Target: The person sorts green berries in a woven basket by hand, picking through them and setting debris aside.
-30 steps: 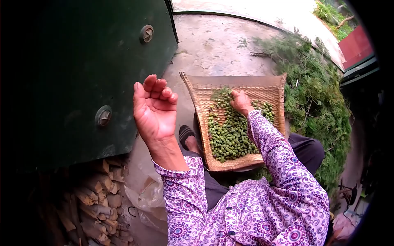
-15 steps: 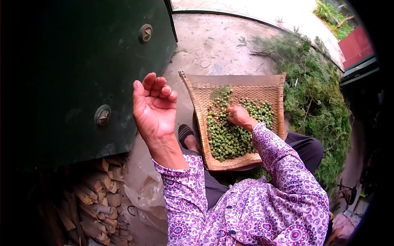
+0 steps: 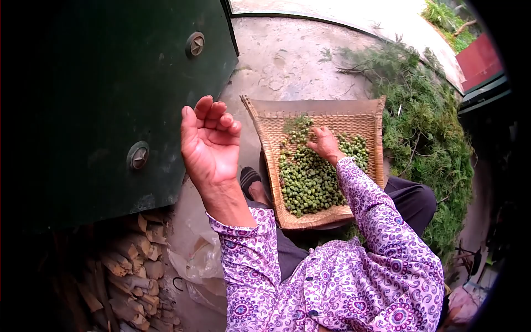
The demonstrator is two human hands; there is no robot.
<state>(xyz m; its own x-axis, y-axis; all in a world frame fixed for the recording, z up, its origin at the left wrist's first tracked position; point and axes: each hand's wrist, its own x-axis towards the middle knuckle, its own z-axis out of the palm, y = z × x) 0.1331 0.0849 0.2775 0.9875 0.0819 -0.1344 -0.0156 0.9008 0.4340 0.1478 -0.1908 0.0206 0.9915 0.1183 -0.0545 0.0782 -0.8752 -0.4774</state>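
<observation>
A woven basket tray point(image 3: 378, 166) rests by my legs, with many small round green cones point(image 3: 310, 191) heaped over its middle and lower part. My right hand point(image 3: 325, 145) is over the upper part of the heap, thumb and forefinger apart, with nothing visible between them. A feathery green sprig point(image 3: 297, 123) lies just up and left of it. My left hand point(image 3: 211, 141) is raised to the left of the tray, palm up, fingers loosely curled and apart, holding nothing.
A dark green metal door point(image 3: 121, 99) fills the left side. Stacked split firewood point(image 3: 133, 265) and a clear plastic bag point(image 3: 202, 263) are at the lower left. Cut green branches point(image 3: 426, 144) lie along the right on the concrete floor point(image 3: 293, 55).
My right hand moved down and left over the cones, then back up and slightly right, its thumb and forefinger now parted. My left hand has barely moved.
</observation>
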